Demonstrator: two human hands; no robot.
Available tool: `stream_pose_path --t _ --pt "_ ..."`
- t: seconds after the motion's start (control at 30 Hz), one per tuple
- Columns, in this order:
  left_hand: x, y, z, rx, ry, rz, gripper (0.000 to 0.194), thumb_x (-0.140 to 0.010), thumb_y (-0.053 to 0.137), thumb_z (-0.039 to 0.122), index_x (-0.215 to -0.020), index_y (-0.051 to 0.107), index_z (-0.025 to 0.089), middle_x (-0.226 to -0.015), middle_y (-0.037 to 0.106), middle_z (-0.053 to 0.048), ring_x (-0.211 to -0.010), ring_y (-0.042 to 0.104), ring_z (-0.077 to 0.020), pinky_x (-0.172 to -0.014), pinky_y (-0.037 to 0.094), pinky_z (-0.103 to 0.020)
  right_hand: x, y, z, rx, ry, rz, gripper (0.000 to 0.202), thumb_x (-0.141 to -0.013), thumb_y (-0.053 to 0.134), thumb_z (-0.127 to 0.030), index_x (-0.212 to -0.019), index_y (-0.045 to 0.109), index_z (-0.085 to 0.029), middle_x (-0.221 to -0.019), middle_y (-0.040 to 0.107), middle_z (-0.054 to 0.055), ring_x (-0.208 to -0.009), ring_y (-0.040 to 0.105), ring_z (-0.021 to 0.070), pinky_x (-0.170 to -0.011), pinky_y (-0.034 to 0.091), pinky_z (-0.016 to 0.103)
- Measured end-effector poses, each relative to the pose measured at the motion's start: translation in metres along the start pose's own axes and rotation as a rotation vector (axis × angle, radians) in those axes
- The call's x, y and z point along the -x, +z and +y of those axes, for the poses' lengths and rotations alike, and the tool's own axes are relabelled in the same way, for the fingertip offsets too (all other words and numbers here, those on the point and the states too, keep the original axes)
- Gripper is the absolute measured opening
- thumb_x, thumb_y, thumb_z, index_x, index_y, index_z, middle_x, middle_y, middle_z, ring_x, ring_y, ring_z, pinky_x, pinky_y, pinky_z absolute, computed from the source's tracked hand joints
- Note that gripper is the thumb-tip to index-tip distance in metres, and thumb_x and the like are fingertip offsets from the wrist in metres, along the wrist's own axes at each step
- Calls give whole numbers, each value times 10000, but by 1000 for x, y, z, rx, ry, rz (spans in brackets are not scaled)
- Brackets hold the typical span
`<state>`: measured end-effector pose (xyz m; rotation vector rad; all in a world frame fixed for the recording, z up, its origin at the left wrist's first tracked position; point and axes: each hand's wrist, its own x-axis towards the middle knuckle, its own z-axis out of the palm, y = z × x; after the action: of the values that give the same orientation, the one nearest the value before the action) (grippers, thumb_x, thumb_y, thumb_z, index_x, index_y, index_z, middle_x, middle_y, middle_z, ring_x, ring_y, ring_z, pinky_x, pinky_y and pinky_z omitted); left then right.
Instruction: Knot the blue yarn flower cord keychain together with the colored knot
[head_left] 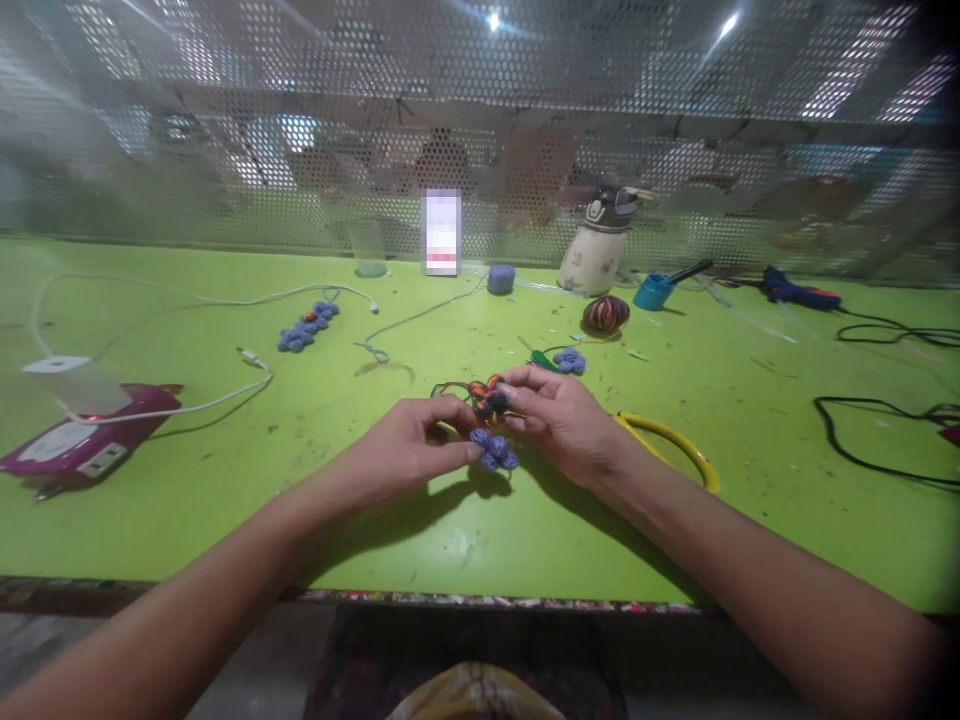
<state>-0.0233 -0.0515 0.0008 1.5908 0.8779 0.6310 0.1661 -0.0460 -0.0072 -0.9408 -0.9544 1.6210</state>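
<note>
Between thumb and fingers, my left hand pinches a small blue-purple crocheted flower just above the green table. My right hand is closed on a bundle of orange and dark multicoloured yarn, right behind the flower. Fingers partly cover the bundle, and a loop of it trails to the left. Beyond my right hand lie another purple crocheted flower and a green-handled tool, which looks like a crochet hook. Farther back rests a ball of orange and dark yarn.
Yellow-handled scissors or pliers lie by my right forearm. A purple power strip with white cables is at left, near joined purple flowers. Along the back stand a phone, purple yarn, a bottle and a glue gun.
</note>
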Motion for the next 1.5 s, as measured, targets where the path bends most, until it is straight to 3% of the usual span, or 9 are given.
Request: stream_pose_path --t 0.33,0.83,0.93,1.0,1.13,1.3,1.5 --pt "1 1 -2 71 47 -17 155 -785 686 254 -898 678 148 -875 665 -65 -805 625 -181 -774 470 -339 4 3 -2 6 -81 -1 199 -680 782 -251 -794 644 -164 -798 697 18 -693 623 99 -694 501 247" --pt "2 2 -5 343 -46 -101 227 -789 628 130 -1007 672 176 -880 661 -67 -850 621 -201 -818 463 -369 6 7 5 101 -152 7 200 -702 768 -296 -810 647 -180 -780 673 6 -708 608 110 -698 488 269" --pt "1 6 -5 441 -86 -26 210 -784 624 144 -978 700 173 -919 656 -74 -839 597 -176 -781 453 -312 6 8 9 118 -152 35 205 -700 768 -300 -809 647 -176 -757 668 1 -677 597 102 -677 481 263" --pt "0 8 -5 462 -89 39 159 -811 635 245 -914 718 156 -927 653 -87 -830 579 -166 -743 441 -279 6 9 10 126 -153 44 208 -698 770 -301 -803 644 -173 -742 663 -2 -664 590 101 -667 474 262" --pt "-4 12 -7 387 -89 87 268 -846 609 401 -833 710 154 -839 644 -74 -750 543 -146 -679 410 -265 6 12 11 185 -194 49 199 -703 766 -299 -796 647 -169 -754 673 9 -686 595 112 -678 472 274" --pt "-6 13 -8 346 -100 132 236 -820 656 371 -802 708 141 -716 618 -41 -633 509 -108 -612 379 -242 7 14 9 202 -208 41 181 -713 758 -296 -801 667 -167 -789 689 25 -703 602 119 -694 478 282" --pt "-6 9 -9 464 -89 111 261 -828 657 345 -963 724 132 -834 673 -88 -705 564 -133 -699 436 -269 7 7 4 80 -137 -23 252 -787 679 -401 -823 691 -152 -704 641 21 -630 575 115 -618 466 271"
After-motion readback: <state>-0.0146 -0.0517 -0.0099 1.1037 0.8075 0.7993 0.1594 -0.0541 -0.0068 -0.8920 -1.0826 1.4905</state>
